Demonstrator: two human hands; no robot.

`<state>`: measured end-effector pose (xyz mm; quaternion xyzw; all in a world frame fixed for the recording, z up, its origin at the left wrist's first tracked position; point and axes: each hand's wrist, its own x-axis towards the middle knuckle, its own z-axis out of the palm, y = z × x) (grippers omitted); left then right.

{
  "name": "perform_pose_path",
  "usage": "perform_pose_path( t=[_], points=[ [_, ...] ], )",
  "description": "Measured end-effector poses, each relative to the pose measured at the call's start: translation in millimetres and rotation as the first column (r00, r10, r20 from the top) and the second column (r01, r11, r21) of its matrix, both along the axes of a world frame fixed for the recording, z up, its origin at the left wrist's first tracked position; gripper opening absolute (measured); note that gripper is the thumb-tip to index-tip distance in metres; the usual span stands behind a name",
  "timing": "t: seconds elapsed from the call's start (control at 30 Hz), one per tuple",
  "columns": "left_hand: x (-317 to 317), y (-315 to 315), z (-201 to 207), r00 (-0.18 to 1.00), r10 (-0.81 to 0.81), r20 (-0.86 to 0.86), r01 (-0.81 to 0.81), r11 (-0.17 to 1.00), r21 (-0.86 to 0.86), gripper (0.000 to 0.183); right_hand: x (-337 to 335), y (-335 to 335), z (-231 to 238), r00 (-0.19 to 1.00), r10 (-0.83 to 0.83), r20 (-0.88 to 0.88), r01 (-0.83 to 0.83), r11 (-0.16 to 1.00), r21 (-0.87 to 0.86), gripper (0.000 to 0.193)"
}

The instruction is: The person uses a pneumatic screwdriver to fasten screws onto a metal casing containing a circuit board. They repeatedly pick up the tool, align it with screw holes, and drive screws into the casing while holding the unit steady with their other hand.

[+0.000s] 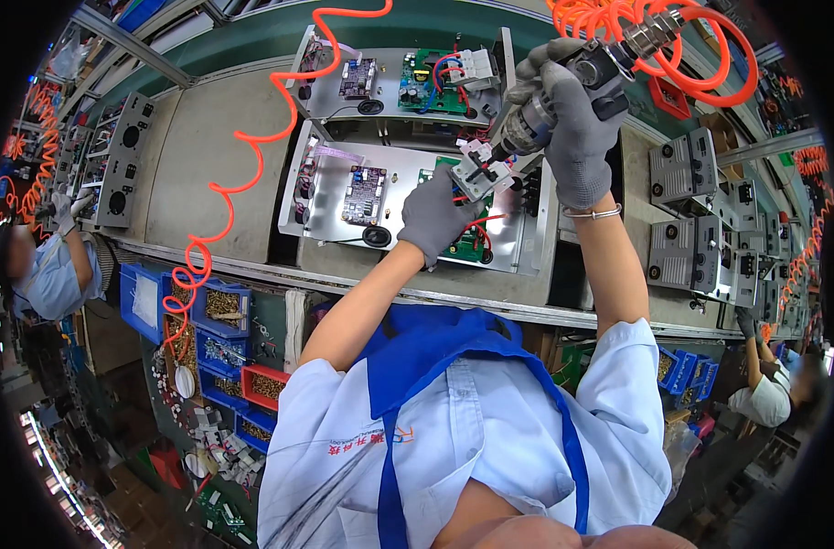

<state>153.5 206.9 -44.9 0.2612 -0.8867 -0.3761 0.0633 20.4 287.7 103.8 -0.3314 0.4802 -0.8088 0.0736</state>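
My right hand (pixel 582 128), in a grey glove, is closed round a pneumatic screwdriver (pixel 531 126). Its tip points down and left at a white plastic block with a black middle part (pixel 481 172), and looks to touch it or come very near. My left hand (pixel 435 218), also gloved, grips this block from its near left side. The block is over the green circuit board (pixel 472 245) in the nearer open metal chassis (pixel 326 188), with red wires beside it. A smaller dark board (pixel 364 195) is mounted in the chassis's left half. My fingers partly hide the green board.
A second open chassis (pixel 390 59) lies behind. An orange coiled hose (pixel 220 188) hangs left of both; more orange coils (pixel 723 64) hang by the screwdriver. Blue screw bins (pixel 225 306) stand at lower left. Grey units (pixel 682 174) stand right. Co-workers are at both sides.
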Motion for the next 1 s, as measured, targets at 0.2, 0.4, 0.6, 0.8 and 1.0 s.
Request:
perform_pose_path(
  t=[0.2,0.4,0.6,0.8,1.0],
  points=[
    [-2,0,1,0.999,-0.047,0.002,0.047,0.999,-0.009,0.060,9,0,7,0.998,0.027,-0.062,-0.015,0.982,0.189,0.024],
    [-5,-1,11,0.997,-0.056,0.048,0.057,0.998,-0.006,0.067,-4,5,32,0.998,-0.029,-0.047,0.039,0.975,0.220,0.024],
    [-1,-2,4,0.999,-0.050,0.021,0.052,0.995,-0.089,0.057,-17,33,27,0.961,0.264,-0.088,-0.010,0.347,0.938,0.044],
    [0,-14,19,0.975,-0.214,-0.059,0.209,0.974,-0.084,0.059,-4,36,-33,0.957,0.246,-0.156,0.117,0.165,0.979,0.050],
    [22,8,60,0.871,-0.324,-0.370,0.346,0.938,-0.006,0.037,-7,43,-48,0.979,0.203,-0.001,-0.044,0.218,0.975,0.044]
  ],
)
